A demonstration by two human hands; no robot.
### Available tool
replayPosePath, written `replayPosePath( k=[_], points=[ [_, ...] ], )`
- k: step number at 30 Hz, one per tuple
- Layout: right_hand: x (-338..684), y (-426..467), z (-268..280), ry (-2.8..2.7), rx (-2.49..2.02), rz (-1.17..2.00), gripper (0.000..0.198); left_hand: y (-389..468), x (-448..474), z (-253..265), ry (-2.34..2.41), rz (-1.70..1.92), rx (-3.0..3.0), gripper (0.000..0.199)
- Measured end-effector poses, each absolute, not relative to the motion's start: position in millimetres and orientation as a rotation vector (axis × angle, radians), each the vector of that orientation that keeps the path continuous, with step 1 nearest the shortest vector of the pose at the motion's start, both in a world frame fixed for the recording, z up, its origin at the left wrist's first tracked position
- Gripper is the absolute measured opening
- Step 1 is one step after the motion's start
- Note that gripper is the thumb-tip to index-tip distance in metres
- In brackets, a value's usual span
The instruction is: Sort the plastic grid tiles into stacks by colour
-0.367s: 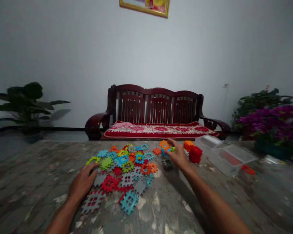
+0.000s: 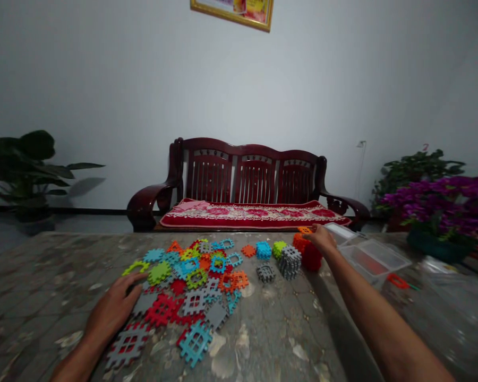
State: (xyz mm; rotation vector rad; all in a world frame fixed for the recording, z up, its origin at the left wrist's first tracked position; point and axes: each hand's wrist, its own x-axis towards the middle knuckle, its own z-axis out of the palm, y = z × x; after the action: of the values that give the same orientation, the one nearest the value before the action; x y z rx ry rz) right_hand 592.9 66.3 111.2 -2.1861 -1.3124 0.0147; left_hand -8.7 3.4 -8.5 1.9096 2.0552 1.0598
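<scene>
My left hand rests on the table at the left side of a loose heap of interlocking plastic building pieces, fingers apart, its fingertips near a lime-green piece. My right hand reaches to the far right and pinches an orange building piece over the orange stack. Whether that piece touches the stack I cannot tell. Beside it rise a red stack and a grey stack. Smaller lime and blue stacks stand to their left, with dark grey pieces in front.
An open clear plastic box lies right of the stacks, near an orange-red item and crumpled clear plastic. Purple flowers stand at the right table end. A wooden bench is behind the patterned table.
My right hand has carried the orange piece rightward, from above the blue stack to the orange stack. My left hand stays beside the heap. The view has shifted slightly.
</scene>
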Motion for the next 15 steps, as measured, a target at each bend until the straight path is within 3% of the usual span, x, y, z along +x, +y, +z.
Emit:
replayPosePath(
  k=[15],
  points=[
    [576.3,60.7,109.5,-1.376,-2.353,0.0,0.057,3.2,-9.3,-5.9,2.078,1.057,1.876,0.042]
  ],
)
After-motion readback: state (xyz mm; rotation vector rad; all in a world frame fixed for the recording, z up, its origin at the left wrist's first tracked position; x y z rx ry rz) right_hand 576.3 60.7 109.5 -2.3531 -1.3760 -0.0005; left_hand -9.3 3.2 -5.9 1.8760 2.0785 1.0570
